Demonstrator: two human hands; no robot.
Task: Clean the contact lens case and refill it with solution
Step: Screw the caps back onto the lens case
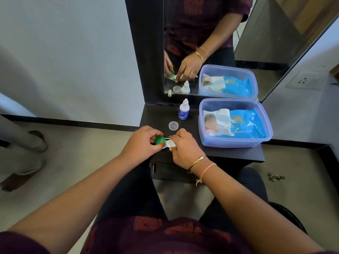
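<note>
Dark tabletop [157, 118] against a white wall, mirror [275, 43] standing at its back edge, beige floor around it. Person is seated in front with both forearms reaching in. Lens case [170, 143] is white and held just over the near edge of the tabletop, between both hands. Left hand [145, 140] has its fingers and thumb curled round the green cap [159, 140] on the case's left well. Right hand [185, 145] pinches the case's right end, fingertips on the rim. That right well looks uncovered, white inside; can't tell if there's liquid in it. Hands are close together, joined only through the case. Clear cap [173, 125] lies flat on the tabletop just behind the hands, touching nothing. Solution bottle [184, 110], white with a blue label, stands upright behind the clear cap, near the mirror. Blue plastic box [236, 143] sits to the right, lid off, with a blue pack of wet wipes [244, 125] lying flat inside. Right wrist carries a thin gold bangle [198, 160] and a pink thread band [207, 169]. Mirror repeats the hands, bottle, clear cap and box. A second person's legs [23, 143] are on the floor at the far left.
</note>
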